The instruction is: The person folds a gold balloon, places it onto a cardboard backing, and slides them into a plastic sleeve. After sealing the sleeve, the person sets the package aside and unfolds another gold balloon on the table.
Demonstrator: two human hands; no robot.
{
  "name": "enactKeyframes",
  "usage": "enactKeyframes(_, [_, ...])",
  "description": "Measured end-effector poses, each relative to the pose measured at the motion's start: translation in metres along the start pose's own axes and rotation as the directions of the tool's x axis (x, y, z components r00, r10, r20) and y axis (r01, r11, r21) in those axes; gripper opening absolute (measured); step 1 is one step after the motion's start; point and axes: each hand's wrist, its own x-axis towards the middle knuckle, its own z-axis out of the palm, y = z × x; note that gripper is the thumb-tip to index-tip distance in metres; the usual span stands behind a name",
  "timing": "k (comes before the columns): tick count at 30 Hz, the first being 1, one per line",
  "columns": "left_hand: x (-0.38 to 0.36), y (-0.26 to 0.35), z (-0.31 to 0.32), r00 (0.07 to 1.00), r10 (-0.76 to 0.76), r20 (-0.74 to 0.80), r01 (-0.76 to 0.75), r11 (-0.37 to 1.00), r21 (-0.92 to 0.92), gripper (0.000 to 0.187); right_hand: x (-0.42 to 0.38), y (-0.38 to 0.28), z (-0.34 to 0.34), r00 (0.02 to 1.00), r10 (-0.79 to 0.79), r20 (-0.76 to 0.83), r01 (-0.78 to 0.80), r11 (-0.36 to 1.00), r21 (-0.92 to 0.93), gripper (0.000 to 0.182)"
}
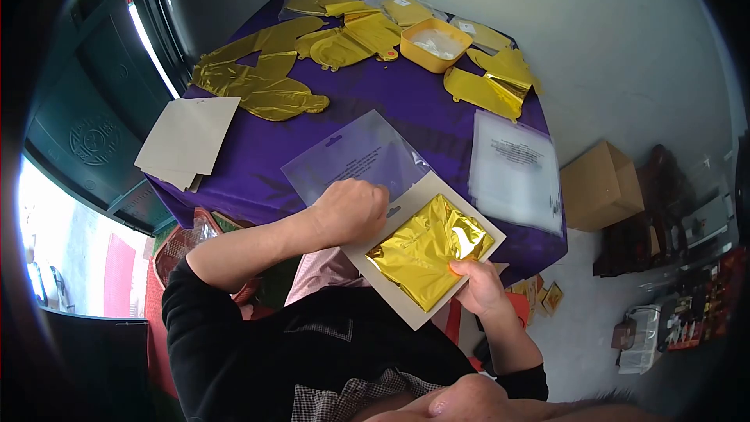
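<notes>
A folded gold foil piece [430,250] lies on a beige card [414,316]. My right hand [480,287] grips the card at its lower right edge, its thumb on the foil. My left hand [351,209] is closed at the card's upper left edge, over the near end of a clear printed bag [351,158]; what its fingers hold is hidden. The bag lies on the purple tablecloth [406,101], its far part flat and partly beside the card.
Gold foil shapes [266,70] and a yellow box [435,45] with clear contents stand at the back. Beige cards [187,137] lie left, a stack of clear bags [514,168] right. A cardboard box [601,187] is beyond the right edge.
</notes>
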Motion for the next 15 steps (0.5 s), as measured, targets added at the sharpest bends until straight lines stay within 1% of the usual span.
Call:
enactKeyframes(3, [-0.001, 0.0, 0.001, 1.0, 0.026, 0.001, -0.026, 0.999, 0.028, 0.018, 0.004, 0.005, -0.001, 0.999, 0.002, 0.045, -0.004, 0.999, 0.044, 0.061])
enactKeyframes(4, [-0.002, 0.001, 0.001, 1.0, 0.027, 0.0, -0.027, 0.999, 0.028, 0.018, 0.004, 0.007, 0.003, 0.998, -0.04, 0.043, 0.037, 0.997, 0.069, 0.054])
enactKeyframes(5, [-0.004, 0.002, 0.0, 0.997, 0.075, 0.026, -0.075, 0.997, 0.025, 0.018, 0.004, 0.009, 0.005, 0.996, -0.08, 0.038, 0.077, 0.993, 0.095, 0.046])
enactKeyframes(6, [-0.005, 0.003, -0.001, 0.991, 0.122, 0.052, -0.123, 0.992, 0.021, 0.018, 0.005, 0.01, 0.005, 0.996, -0.08, 0.036, 0.076, 0.992, 0.096, 0.046])
enactKeyframes(8, [-0.008, 0.008, -0.001, 0.988, 0.141, 0.057, -0.142, 0.99, 0.018, 0.018, 0.007, 0.014, 0.002, 0.993, -0.088, 0.084, 0.08, 0.992, 0.1, 0.047])
enactKeyframes(10, [-0.01, 0.012, -0.001, 0.985, 0.159, 0.062, -0.161, 0.987, 0.016, 0.018, 0.008, 0.017, 0.002, 0.992, -0.087, 0.088, 0.078, 0.992, 0.104, 0.047])
enactKeyframes(12, [-0.013, 0.015, 0.0, 0.978, 0.209, -0.019, -0.207, 0.976, 0.069, 0.017, 0.006, 0.017, 0.005, 0.992, -0.086, 0.092, 0.076, 0.991, 0.108, 0.047])
enactKeyframes(14, [-0.016, 0.018, -0.001, 0.971, 0.233, -0.045, -0.229, 0.97, 0.083, 0.017, 0.004, 0.014, 0.011, 0.991, -0.051, 0.121, 0.042, 0.996, 0.075, 0.062])
enactKeyframes(15, [-0.018, 0.019, -0.001, 0.964, 0.255, -0.07, -0.248, 0.964, 0.097, 0.017, 0.004, 0.015, 0.011, 0.991, -0.054, 0.119, 0.045, 0.996, 0.077, 0.062])
